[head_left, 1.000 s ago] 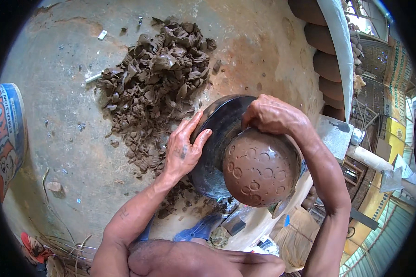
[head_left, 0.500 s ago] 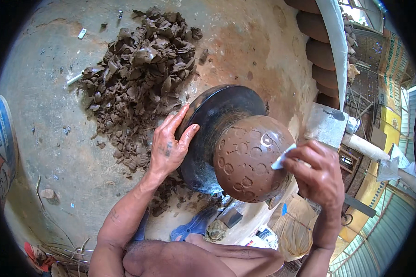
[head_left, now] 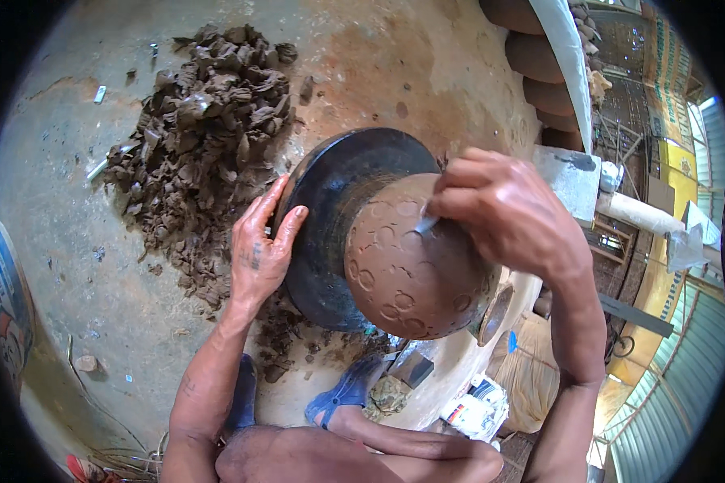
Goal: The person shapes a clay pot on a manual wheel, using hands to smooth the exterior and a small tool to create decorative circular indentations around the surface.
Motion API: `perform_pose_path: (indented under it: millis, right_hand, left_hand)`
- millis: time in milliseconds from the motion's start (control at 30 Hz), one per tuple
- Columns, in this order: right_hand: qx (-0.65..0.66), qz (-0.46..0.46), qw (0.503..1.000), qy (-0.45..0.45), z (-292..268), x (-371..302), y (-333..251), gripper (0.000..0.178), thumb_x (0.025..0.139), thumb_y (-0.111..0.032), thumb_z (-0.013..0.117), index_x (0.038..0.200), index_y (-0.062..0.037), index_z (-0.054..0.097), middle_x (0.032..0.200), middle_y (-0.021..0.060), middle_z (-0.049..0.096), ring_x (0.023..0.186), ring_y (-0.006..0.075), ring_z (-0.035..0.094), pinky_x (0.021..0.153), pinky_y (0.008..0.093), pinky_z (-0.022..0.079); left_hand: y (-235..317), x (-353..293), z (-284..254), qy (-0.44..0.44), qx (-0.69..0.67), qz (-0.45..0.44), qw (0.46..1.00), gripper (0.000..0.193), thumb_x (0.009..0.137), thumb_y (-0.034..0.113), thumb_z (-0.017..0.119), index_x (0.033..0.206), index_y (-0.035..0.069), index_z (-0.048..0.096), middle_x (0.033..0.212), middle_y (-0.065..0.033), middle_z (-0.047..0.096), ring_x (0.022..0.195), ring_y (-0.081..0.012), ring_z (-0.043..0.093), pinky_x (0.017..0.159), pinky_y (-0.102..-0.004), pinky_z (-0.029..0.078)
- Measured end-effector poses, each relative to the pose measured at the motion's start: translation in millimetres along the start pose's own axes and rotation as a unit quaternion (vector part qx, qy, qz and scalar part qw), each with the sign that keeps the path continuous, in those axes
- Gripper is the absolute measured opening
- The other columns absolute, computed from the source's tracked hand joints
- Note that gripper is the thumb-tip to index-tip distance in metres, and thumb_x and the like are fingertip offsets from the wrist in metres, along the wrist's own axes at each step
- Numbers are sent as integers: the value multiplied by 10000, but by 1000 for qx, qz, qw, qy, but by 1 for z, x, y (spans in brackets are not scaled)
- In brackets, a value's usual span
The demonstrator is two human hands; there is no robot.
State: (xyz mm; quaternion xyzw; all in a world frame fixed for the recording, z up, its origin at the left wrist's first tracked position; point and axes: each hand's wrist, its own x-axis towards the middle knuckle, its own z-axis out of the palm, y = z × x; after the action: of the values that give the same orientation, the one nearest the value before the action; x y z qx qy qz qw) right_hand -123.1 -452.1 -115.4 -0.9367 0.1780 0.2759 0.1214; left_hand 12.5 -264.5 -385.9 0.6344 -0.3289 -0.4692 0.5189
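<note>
Bucket [head_left: 6,278], partly visible, 9 o'clock. Small stone [head_left: 87,364], 8 o'clock. Rounded brown forms [head_left: 535,58], in a row, 1 to 2 o'clock. Corrugated sheeting [head_left: 673,386], 4 o'clock.

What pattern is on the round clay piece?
Scattered ring marks cover the brown clay piece, best seen in the head view.

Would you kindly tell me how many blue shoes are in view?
2: one shoe beside the left forearm, partly hidden, the other shoe below the black disc in the picture.
</note>
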Motion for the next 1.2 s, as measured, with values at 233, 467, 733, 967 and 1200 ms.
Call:
perform_pose_path:
  millis: [233,467,733,967,1200]
  right_hand:
    - [-32,123,979,161,37,-123,-59,379,789,-13,771,1158,-82,821,1060,67,775,955,270,749,743,418,600]
    - [-35,148,949,276,38,-135,-51,268,829,14,807,1064,-96,872,935,78,780,797,266,754,671,396,583]
    - [14,-12,999,-51,32,85,17,325,824,-27,745,1114,-107,870,997,168,805,914,394,774,829,469,621]
    - [-36,-54,932,-356,51,149,-3,260,808,-82,728,1006,-156,879,936,189,811,928,397,790,813,512,631]
    - [32,-18,983,-177,-13,63,-3,220,810,-26,741,964,-134,855,927,126,792,875,354,760,737,476,611]
  left_hand:
    - [-12,11,9,16,8,37,999,530,1041,242,808,1486,-18,684,1391,-247,755,1286,-337,745,1104,-423,557]
    - [-9,10,15,42,-14,22,999,524,1049,245,795,1485,-25,684,1407,-241,750,1315,-329,731,1126,-421,544]
    - [2,-12,13,70,9,19,997,531,1033,183,797,1515,6,665,1289,-231,771,1152,-358,770,999,-421,586]
    - [-2,-12,8,54,-5,16,998,568,989,256,847,1466,-9,687,1271,-256,767,1120,-413,765,986,-451,592]
    - [-7,-6,4,47,-17,14,999,578,967,230,871,1465,-2,691,1305,-257,764,1161,-397,768,999,-442,594]
